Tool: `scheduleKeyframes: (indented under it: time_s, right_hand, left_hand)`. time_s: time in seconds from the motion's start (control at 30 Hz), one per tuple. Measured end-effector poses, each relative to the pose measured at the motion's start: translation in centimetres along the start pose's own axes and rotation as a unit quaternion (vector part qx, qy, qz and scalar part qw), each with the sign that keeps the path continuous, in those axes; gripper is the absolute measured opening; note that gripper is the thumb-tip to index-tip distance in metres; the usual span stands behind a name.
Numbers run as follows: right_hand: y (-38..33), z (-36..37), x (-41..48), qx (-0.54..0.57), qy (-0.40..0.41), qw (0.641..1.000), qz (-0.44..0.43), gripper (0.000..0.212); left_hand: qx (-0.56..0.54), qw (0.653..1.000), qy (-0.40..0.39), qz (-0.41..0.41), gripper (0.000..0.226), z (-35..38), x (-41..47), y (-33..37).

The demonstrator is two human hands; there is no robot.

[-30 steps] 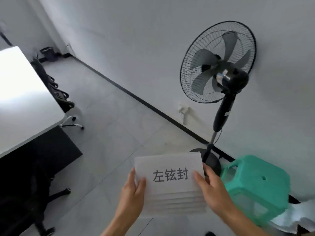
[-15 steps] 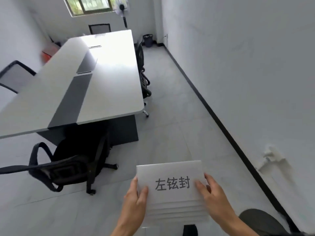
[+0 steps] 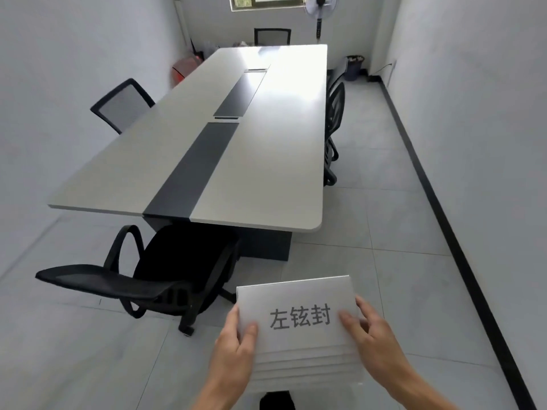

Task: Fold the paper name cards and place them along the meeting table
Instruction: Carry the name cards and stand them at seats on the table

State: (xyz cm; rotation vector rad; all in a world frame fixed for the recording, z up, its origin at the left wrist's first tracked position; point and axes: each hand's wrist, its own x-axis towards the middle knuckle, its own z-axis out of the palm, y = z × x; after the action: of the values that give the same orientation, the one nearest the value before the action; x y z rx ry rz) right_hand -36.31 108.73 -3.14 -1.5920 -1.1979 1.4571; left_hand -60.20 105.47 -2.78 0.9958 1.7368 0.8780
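A stack of white paper name cards (image 3: pixel 299 303), the top one printed with three dark characters, is held low in front of me. My left hand (image 3: pixel 233 347) grips its left edge with the thumb on top. My right hand (image 3: pixel 370 335) holds the right edge, thumb pressed on the top card. Several card edges fan out below the top one. The long white meeting table (image 3: pixel 266 161) with a dark centre strip stretches away ahead; no cards lie on it.
A black mesh chair (image 3: pixel 165 276) stands at the table's near end, just left of the cards. More chairs (image 3: pixel 334 113) line the right side, one (image 3: pixel 121 105) the left, one (image 3: pixel 272 35) the far end. A fan (image 3: pixel 321 4) and bin (image 3: pixel 353 66) stand far back. Tiled floor runs along the right wall.
My view has swung left from the wall and standing fan to the full length of the table. Both hands keep the same hold on the card stack.
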Motion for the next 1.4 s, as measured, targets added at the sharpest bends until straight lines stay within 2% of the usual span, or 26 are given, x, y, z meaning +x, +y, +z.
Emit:
scheduleKeyframes:
  time_s: [0.33,0.47,0.57,0.7,0.77,0.87,1.0,1.07,1.23,1.4]
  right_hand:
    - [-8.7,3.7,16.0,-0.006,0.031,0.999,-0.014,0.051]
    - [-10.3,4.4,21.1,-0.001,0.042,0.999,-0.008,0.048]
    - [-11.0,4.5,24.9,-0.005,0.041,0.999,0.012,0.053]
    - [-12.7,4.0,31.5,-0.017,0.025,0.999,0.013,0.036]
    - [-13.6,3.8,35.2,-0.023,0.014,1.0,0.009,0.034]
    - [-15.3,3.9,40.8,-0.035,-0.007,0.999,0.006,0.044]
    - [-17.0,4.0,47.9,-0.071,-0.035,0.997,-0.008,0.068]
    - [-17.5,4.1,50.9,-0.084,-0.045,0.995,-0.015,0.077]
    - [-18.3,5.0,56.0,-0.124,-0.03,0.992,-0.013,0.079]
    - [-17.7,6.3,58.7,-0.19,0.001,0.982,0.007,0.087]
  left_hand:
    - [0.021,0.998,-0.032,0.055,0.036,-3.6,18.5,7.5]
    - [0.029,0.997,-0.048,0.056,0.036,-4.0,24.5,9.4]
    - [0.03,0.997,-0.066,0.036,0.038,-3.7,28.4,10.3]
    - [0.043,0.996,-0.078,0.019,0.045,-2.8,34.5,11.3]
    - [0.042,0.996,-0.073,0.014,0.049,-2.3,37.8,12.1]
    - [0.038,0.997,-0.067,-0.001,0.052,-2.0,42.3,14.2]
    - [0.012,0.994,-0.096,-0.05,0.069,-2.3,49.2,16.8]
    - [0.019,0.993,-0.095,-0.063,0.07,-2.6,51.9,17.4]
    - [0.045,0.991,-0.099,-0.071,0.067,-2.7,57.8,18.2]
    - [0.078,0.988,-0.133,-0.03,0.068,-2.8,63.4,17.7]
